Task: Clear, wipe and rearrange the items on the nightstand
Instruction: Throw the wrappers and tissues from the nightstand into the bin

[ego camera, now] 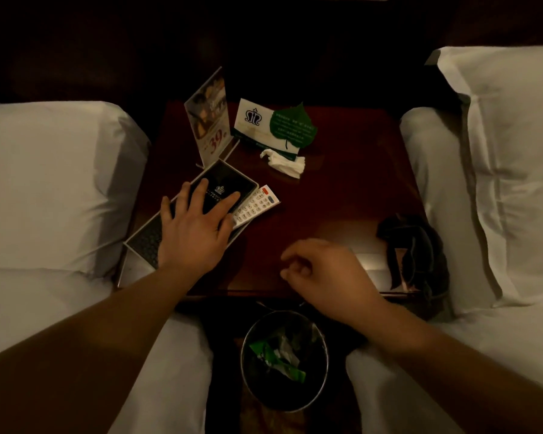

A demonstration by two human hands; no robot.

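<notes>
Overhead, a left hand (191,228) presses flat, fingers (231,200) spread wide, on a glossy black booklet (224,186) atop a tray at the dark wooden worktop's (342,189) left edge, beside a white remote (256,205). The right hand (323,270) hovers loosely curled, holding nothing, over bare polished wood; a crumpled tissue (286,164) lies farther back.

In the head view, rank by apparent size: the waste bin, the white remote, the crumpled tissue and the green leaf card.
1. waste bin, though it sits nearest the camera
2. white remote, partly under the left hand
3. green leaf card and crumpled tissue: too alike to rank
</notes>
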